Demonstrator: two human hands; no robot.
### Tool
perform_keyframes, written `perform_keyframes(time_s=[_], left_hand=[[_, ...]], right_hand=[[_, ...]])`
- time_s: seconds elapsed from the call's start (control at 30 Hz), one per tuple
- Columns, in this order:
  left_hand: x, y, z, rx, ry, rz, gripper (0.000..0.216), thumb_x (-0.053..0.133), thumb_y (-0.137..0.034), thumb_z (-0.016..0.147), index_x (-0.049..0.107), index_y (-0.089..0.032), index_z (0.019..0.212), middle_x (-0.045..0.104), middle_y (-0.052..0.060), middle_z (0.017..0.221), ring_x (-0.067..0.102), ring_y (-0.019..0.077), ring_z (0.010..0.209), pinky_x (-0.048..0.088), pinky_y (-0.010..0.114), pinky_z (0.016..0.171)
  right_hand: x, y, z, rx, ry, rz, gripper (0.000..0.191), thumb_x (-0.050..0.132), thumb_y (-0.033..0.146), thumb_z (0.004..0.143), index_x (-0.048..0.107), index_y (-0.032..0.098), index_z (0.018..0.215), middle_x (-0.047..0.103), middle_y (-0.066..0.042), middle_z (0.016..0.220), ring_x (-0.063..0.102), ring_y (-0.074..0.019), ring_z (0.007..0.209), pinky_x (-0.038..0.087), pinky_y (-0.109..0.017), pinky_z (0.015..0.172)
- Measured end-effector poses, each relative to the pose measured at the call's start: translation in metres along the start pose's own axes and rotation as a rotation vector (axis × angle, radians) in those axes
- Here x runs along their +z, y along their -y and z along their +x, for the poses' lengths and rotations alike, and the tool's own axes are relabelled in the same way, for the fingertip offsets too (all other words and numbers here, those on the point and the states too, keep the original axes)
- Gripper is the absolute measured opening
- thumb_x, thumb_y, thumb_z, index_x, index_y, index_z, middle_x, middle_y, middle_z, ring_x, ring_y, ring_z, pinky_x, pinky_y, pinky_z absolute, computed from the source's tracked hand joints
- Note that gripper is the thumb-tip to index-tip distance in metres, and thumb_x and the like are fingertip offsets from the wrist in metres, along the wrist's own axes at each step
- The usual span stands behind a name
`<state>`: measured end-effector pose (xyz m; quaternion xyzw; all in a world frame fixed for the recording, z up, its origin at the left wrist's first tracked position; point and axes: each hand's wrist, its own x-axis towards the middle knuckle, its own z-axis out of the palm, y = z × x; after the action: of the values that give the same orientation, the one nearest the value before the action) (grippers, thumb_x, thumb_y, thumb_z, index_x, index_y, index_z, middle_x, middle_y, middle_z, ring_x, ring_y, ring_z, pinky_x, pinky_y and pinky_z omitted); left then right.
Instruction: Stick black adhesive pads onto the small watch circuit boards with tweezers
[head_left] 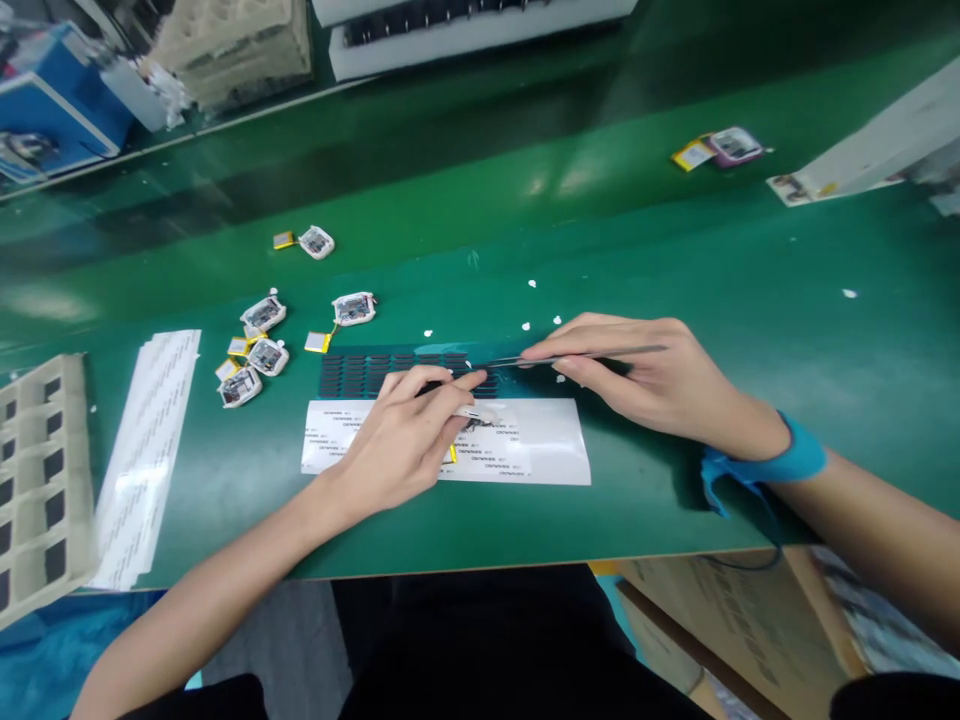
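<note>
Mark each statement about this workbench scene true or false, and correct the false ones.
1. The right hand holds tweezers. True.
2. The tweezer tips point at a sheet of dark pads. True.
3. The blue wrist strap is on the left wrist. False: it is on the right wrist.
4. The left hand rests over a white label sheet. True.
5. The small modules with yellow batteries lie right of the hands. False: that cluster lies to their left.
6. The bench surface is red. False: it is green.
</note>
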<state>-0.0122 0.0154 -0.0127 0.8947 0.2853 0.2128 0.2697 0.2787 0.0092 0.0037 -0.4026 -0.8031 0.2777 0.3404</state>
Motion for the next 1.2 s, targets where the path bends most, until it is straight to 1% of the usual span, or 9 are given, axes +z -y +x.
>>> perform_keyframes(time_s=[0.23,0.43,0.57,0.73,0.8,0.87,0.93,1.03,1.2], left_hand=[[0.004,-0.002,0.002,-0.008,-0.022,0.013,0.020,0.042,-0.016,0.112,0.062,-0.016,0.115,0.073,0.007,0.141,0.063,0.0271,0.122,0.046,0.042,0.093],[0.010,0.004,0.001,-0.047,0.006,-0.052,0.030,0.042,-0.015,0.110,0.061,-0.014,0.134,0.074,0.012,0.137,0.061,0.0278,0.128,0.047,0.045,0.102],[0.011,0.006,0.002,-0.076,0.045,-0.067,0.028,0.044,-0.017,0.109,0.066,-0.016,0.125,0.070,0.014,0.144,0.060,0.0305,0.129,0.048,0.050,0.104],[-0.010,-0.004,0.002,0.078,0.044,-0.253,0.022,0.050,-0.019,0.103,0.071,-0.019,0.109,0.078,0.011,0.131,0.066,0.0295,0.124,0.047,0.048,0.110],[-0.023,-0.007,0.003,-0.007,-0.156,-0.508,0.023,0.049,-0.025,0.105,0.071,-0.022,0.110,0.080,0.010,0.118,0.071,0.0245,0.112,0.052,0.042,0.103],[-0.033,-0.004,0.005,-0.247,-0.432,-0.789,0.021,0.051,-0.032,0.106,0.069,-0.021,0.108,0.080,0.009,0.103,0.072,0.0196,0.090,0.056,0.034,0.085],[-0.039,0.003,0.008,-0.519,-0.576,-1.049,0.018,0.056,-0.032,0.102,0.066,-0.019,0.098,0.078,0.008,0.088,0.064,0.0155,0.070,0.051,0.028,0.068],[-0.043,0.015,0.010,-0.713,-0.515,-1.332,0.015,0.061,-0.025,0.092,0.064,-0.015,0.082,0.077,0.011,0.081,0.058,0.0131,0.061,0.047,0.027,0.062],[-0.036,0.015,0.008,-0.659,-0.459,-1.320,0.022,0.070,-0.032,0.090,0.072,-0.013,0.079,0.077,0.011,0.086,0.061,0.0138,0.068,0.049,0.027,0.065]], right_hand=[[-0.002,-0.001,0.005,-0.017,0.063,-0.008,0.036,0.061,0.013,0.109,0.076,0.035,0.133,0.078,0.001,0.119,0.071,-0.0238,0.116,0.064,-0.037,0.095],[0.005,0.006,0.003,-0.203,0.037,-0.199,0.051,0.064,0.003,0.105,0.067,0.034,0.146,0.079,0.000,0.117,0.075,-0.0249,0.108,0.067,-0.040,0.084],[-0.001,0.010,0.012,-0.373,-0.103,-0.461,0.073,0.067,-0.003,0.100,0.053,0.037,0.160,0.080,-0.001,0.115,0.077,-0.0266,0.100,0.067,-0.041,0.077],[-0.015,0.021,0.046,-0.485,-0.344,-0.604,0.068,0.079,-0.001,0.095,0.067,0.037,0.149,0.081,-0.003,0.100,0.079,-0.0289,0.085,0.062,-0.040,0.065],[-0.014,0.029,0.057,-0.556,-0.362,-0.587,0.069,0.079,-0.001,0.095,0.066,0.037,0.151,0.081,-0.002,0.100,0.080,-0.0289,0.085,0.062,-0.041,0.068],[-0.007,0.037,0.060,-0.598,-0.366,-0.577,0.069,0.077,0.000,0.096,0.063,0.036,0.153,0.081,0.000,0.102,0.080,-0.0273,0.086,0.065,-0.040,0.071],[0.004,0.042,0.057,-0.593,-0.364,-0.564,0.071,0.075,-0.002,0.097,0.060,0.034,0.156,0.081,-0.001,0.103,0.080,-0.0268,0.086,0.066,-0.040,0.072],[0.018,0.044,0.046,-0.540,-0.295,-0.511,0.075,0.075,-0.007,0.094,0.059,0.028,0.158,0.081,-0.004,0.106,0.080,-0.0283,0.087,0.066,-0.042,0.071],[0.025,0.047,0.036,-0.525,-0.225,-0.455,0.076,0.070,-0.008,0.096,0.055,0.029,0.160,0.079,-0.005,0.117,0.080,-0.0290,0.097,0.065,-0.045,0.073]])
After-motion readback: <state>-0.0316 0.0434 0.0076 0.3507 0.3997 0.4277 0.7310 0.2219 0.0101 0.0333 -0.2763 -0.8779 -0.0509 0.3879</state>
